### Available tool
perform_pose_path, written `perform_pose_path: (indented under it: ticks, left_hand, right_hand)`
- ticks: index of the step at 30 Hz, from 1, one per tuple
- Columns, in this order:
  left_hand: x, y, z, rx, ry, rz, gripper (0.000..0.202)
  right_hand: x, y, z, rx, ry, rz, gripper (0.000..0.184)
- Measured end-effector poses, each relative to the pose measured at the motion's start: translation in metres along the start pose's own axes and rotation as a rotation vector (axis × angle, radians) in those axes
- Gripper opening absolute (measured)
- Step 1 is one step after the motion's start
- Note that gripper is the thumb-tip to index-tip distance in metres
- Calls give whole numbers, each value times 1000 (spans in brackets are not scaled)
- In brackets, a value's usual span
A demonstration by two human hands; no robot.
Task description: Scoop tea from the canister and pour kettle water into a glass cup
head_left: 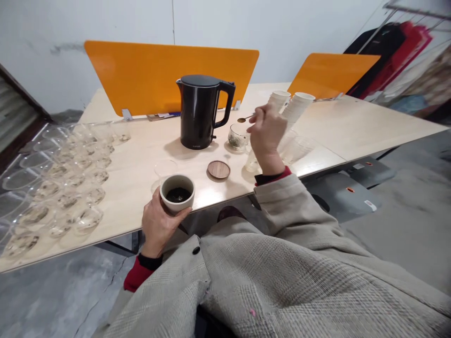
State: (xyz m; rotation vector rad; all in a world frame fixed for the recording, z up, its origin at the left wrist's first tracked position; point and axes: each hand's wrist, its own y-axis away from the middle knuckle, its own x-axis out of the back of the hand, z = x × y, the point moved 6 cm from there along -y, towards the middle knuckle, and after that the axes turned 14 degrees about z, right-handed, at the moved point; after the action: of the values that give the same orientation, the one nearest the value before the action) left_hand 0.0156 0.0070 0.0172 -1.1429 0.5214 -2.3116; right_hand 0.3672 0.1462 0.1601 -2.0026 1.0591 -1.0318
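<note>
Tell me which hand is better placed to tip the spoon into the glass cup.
Right. The right hand already holds the small metal spoon just above the clear glass cup; the left hand is occupied holding the beige ceramic jar.

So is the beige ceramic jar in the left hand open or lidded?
Open. The beige ceramic jar shows dark contents through its uncovered mouth, and a round wooden lid lies apart on the table.

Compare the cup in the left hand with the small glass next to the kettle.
The cup is opaque and pale; the glass is clear. The cup is gripped by the left hand at the table edge; the glass stands free beside the kettle, under the right hand's spoon. Both stand upright and open.
</note>
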Motion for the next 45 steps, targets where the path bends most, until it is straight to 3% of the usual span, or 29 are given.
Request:
perform_pose_path:
  ticks: [2,4,7,10,13,19,25,34,38,41,45]
  left_hand:
    - [0,0,1,17,-6,-12,101]
    - [1,0,2,33,-10,-22,102]
    - [1,1,3,45,-1,-29,103]
    - [0,2,3,55,0,-31,107]
    - [0,2,3,55,6,-35,109]
    - [1,3,5,77,-5,-60,110]
    - [2,2,8,59,-9,-63,107]
    - [1,3,7,80,-5,-60,108]
    - [0,3,6,73,-5,-61,109]
    - [1,3,7,63,-7,-57,109]
    - [2,2,8,58,-13,-60,110]
  right_hand:
    - [33,6,-13,-104,-252,164,27]
    - [58,18,-32,-146,-499,207,22]
    - [86,40,-61,-164,-777,165,23]
    - [95,67,-89,-132,-899,20,22]
    - [88,97,-114,-62,-933,-169,21]
    - [44,140,-139,137,-794,-501,28]
    - [22,147,-138,154,-768,-564,22]
    - [25,140,-143,235,-712,-677,23]
    - [23,140,-142,137,-713,-724,25]
    - [20,139,-133,-67,-742,-720,27]
    - [21,128,-122,-288,-799,-620,33]
